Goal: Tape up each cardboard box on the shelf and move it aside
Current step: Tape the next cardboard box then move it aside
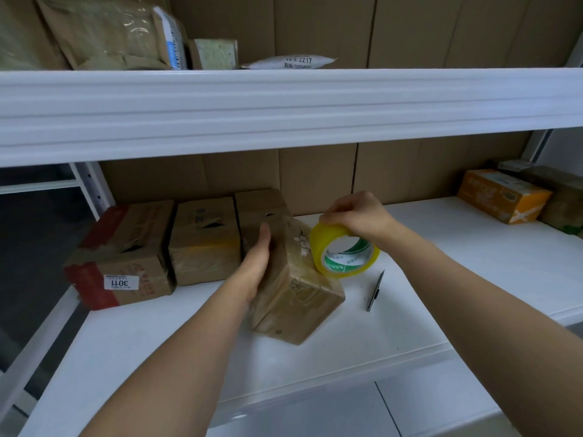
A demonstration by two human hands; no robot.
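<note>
On the white shelf [426, 279], at about 9 o'clock from the hands, two cardboard boxes side by side against the cardboard backing: a box with red tape [123, 257] and a white "3011" label, and just beside it a second box [205, 241] with a torn slit in its top. At 4 o'clock from the tape roll, lying flat on the shelf, a slim dark cutter or pen [375, 291], apart from everything else. Far off at 2 o'clock, an orange carton [501, 195] with a darker box [561, 200] touching it on the right. Overhead, crossing the whole view, the thick white edge of the upper shelf [284, 108], carrying a padded brown parcel [104, 33], a small pale block [216, 53] and a white mailer bag [290, 62].

In the middle, turned at an angle to its neighbours, the tape-wrapped brown box [290, 279], its far end close to the second box.

Left hand [257, 260] laid against the left side of that box, fingers straight and together, thumb hidden behind it. Right hand [356, 214] curled over the top of the yellow tape roll [344, 252], pinching its rim from above; roll standing on edge, touching the right side of the angled box.
</note>
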